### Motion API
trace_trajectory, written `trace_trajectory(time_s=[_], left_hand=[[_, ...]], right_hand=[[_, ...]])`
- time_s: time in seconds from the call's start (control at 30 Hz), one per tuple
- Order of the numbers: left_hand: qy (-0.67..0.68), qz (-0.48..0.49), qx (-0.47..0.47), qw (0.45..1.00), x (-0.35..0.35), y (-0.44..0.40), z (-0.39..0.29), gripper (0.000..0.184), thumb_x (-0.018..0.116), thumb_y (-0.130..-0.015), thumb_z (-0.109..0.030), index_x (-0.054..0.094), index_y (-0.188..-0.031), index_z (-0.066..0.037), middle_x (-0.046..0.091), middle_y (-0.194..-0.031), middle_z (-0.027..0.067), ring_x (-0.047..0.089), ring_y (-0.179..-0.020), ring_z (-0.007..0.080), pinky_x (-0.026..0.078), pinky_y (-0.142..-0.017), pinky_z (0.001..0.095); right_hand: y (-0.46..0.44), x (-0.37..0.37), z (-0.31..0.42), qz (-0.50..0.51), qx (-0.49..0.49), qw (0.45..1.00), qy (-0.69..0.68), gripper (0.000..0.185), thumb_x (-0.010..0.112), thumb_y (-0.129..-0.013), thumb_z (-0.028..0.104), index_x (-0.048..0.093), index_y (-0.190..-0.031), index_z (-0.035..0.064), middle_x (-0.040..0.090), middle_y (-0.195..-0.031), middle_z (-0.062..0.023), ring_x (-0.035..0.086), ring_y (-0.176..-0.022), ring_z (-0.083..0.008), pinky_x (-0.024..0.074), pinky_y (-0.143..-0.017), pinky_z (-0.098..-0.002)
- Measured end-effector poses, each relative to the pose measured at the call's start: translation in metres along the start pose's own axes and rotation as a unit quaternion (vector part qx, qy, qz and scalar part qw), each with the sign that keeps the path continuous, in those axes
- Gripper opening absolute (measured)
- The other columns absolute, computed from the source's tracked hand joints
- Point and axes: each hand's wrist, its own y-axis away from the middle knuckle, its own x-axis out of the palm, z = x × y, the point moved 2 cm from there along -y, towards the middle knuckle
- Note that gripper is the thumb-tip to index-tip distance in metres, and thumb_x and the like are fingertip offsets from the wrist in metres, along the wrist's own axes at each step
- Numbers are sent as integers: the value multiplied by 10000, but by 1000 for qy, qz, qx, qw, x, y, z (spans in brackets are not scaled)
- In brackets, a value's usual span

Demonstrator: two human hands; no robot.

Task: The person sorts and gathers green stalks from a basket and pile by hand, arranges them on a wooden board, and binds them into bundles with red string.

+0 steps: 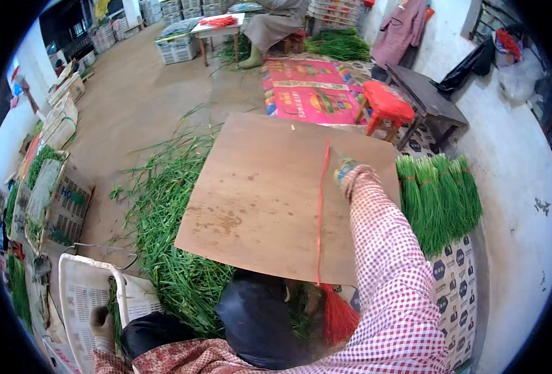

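A brown wooden board point(257, 187) lies in front of me, with a red tie string point(320, 218) stretched lengthwise along its right part. My right hand point(345, 169), in a patterned glove, is over the board just right of the string's far end; its fingers are blurred. Down at the lower left, my gloved left hand point(101, 324) is closed against a thin bunch of green chives point(115, 305), beside a white plastic basket point(79, 293). More red strings point(339, 315) hang in a bundle below the board's near edge.
Loose green stalks point(176, 249) are heaped left of the board. Several tied chive bundles point(438, 193) stand at its right. A red-covered stool point(388, 103) and dark bench point(425, 93) are beyond. Crates point(70, 199) line the left; another person point(276, 28) sits near a small table point(216, 26).
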Motion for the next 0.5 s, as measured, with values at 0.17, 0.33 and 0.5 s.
trace_trajectory(time_s=[0.17,0.33,0.5], left_hand=[[-168,-40,7,985,-57,43,203,383,693,-749,-76,591,-1108,15,662,-984,129,627,-906,243,497,-835,329],[-198,23,-86,976,-44,105,236,403,727,-837,-244,616,-1130,10,657,-1047,124,618,-928,230,501,-818,327],[-160,121,-95,975,-31,143,205,879,756,-786,-495,377,-1442,-50,520,-1346,178,503,-1218,235,417,-1005,347]], right_hand=[[130,33,-11,-91,-230,901,356,627,578,-873,440,469,-1388,99,459,-1408,-200,425,-1323,-288,312,-1108,-368],[171,63,12,-90,-262,856,436,739,588,-846,514,405,-1435,107,382,-1469,-207,377,-1361,-310,271,-1142,-382],[139,45,63,79,-171,862,471,868,614,-806,554,302,-1485,113,309,-1491,-252,377,-1343,-396,316,-1121,-439]])
